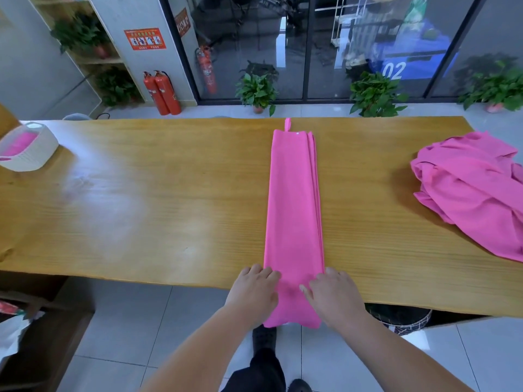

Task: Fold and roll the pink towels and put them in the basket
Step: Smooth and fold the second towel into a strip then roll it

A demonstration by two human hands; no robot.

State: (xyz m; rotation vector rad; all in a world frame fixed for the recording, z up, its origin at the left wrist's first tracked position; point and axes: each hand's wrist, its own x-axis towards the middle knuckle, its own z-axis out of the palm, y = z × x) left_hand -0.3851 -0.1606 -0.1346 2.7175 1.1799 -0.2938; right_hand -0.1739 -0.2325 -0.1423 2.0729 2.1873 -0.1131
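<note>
Folded towel end beyond near edge of table

Open table btwn basket & folded towel; towel pile blocks right.

The room looked like an office or commercial premises, not a home. Beyond the far edge of the long wooden counter ran a dark-framed glass partition, with potted plants at its foot on a pale tiled floor. Past the counter's far left end, two red fire extinguishers stood below a red safety notice, beside an open shelf unit holding plants.
</note>
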